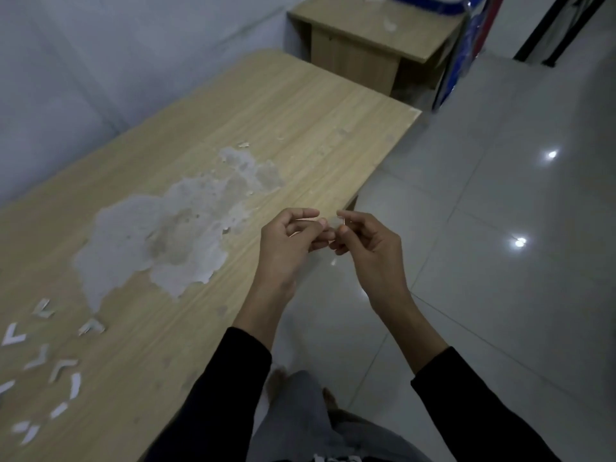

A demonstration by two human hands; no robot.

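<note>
Both hands are meeting in the air just past the desk's right edge, a little below the middle of the view. The left hand (pixel 290 241) is curling its fingers inward, thumb and forefinger tips pressing together at its 3 o'clock side. The right hand (pixel 370 248) is facing it, thumb and forefinger pinching a small pale scrap (pixel 340 222) at its 10 o'clock. That scrap is sitting right between the two sets of fingertips; it is too small and blurred to tell its shape, or whether the left fingers are gripping it too. The two hands are almost touching at the fingertips, with the remaining fingers loosely bent beneath.

The long light-wood laminate desk (pixel 300 128) is running from 7 o'clock up to 1 o'clock, and neither hand is resting on it. A large grey-white peeled patch (pixel 160 235) is showing on the desk at 9 o'clock from the hands. Well apart from them, down at 8 o'clock, white V-shaped paper pieces (pixel 90 326) are lying scattered on the desk near the left edge of the view. A small light-wood cabinet (pixel 360 61) is standing at 12 o'clock beyond the desk's far end. Glossy pale floor tiles (pixel 500 228) are filling the right side, reflecting two lights.
</note>
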